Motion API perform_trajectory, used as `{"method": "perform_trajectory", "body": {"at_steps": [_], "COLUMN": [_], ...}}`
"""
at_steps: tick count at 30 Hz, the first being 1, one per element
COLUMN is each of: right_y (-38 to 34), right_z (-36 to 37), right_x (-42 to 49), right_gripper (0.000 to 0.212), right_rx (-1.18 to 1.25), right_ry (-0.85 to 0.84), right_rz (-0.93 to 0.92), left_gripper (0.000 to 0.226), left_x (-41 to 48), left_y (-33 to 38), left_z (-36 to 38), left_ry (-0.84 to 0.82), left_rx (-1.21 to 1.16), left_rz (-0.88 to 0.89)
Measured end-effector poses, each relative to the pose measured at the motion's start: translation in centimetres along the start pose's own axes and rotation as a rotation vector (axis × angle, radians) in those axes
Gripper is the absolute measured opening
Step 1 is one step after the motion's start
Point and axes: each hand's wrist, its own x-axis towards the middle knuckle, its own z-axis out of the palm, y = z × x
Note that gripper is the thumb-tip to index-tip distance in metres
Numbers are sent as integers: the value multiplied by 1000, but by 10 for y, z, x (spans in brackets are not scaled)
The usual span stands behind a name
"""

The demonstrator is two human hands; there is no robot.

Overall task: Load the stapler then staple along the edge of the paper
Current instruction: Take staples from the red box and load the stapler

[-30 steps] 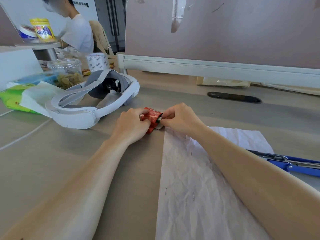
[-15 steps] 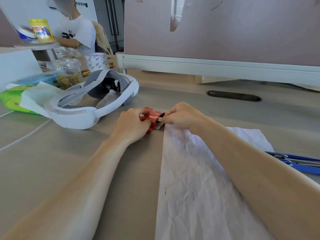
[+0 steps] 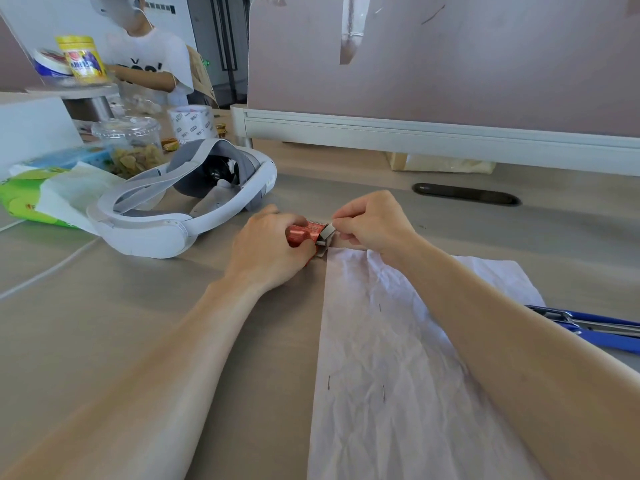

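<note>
A small red staple box (image 3: 304, 233) sits on the desk just beyond the far left corner of the crumpled white paper (image 3: 391, 368). My left hand (image 3: 266, 251) grips the box from the left. My right hand (image 3: 370, 223) pinches the grey inner tray (image 3: 327, 233) that sticks out of the box's right end. The paper lies flat and carries a few staples. The blue stapler (image 3: 595, 325) lies opened out on the desk at the right edge, past my right forearm, with neither hand on it.
A white VR headset (image 3: 180, 209) rests left of my hands. Behind it are a green tissue pack (image 3: 24, 199), a clear snack cup (image 3: 130, 147) and a tape roll (image 3: 192, 121). A partition (image 3: 433, 133) closes the desk's far side. Another person sits at far left.
The grey tray has come a little further out of the red box under my right fingers. My head has shifted slightly; both hands stay in the same place.
</note>
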Motion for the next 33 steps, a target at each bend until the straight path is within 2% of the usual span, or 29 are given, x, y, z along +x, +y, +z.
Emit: {"method": "perform_trajectory", "body": {"at_steps": [4, 12, 18, 27, 33], "right_y": [-2, 1, 2, 5, 5], "right_z": [1, 2, -1, -2, -1], "right_x": [-4, -4, -3, -5, -6], "right_gripper": [15, 19, 14, 16, 16], "right_rx": [16, 41, 122, 96, 74], "right_ry": [17, 70, 81, 94, 87], "right_rz": [-15, 68, 153, 153, 133], "left_gripper": [22, 27, 21, 25, 19], "left_x": [0, 1, 1, -1, 0], "left_y": [3, 9, 14, 20, 18], "left_z": [4, 15, 16, 18, 18], "left_ry": [-8, -42, -42, -61, -40], "left_rx": [23, 172, 253, 296, 278], "left_rz": [93, 157, 153, 145, 160]}}
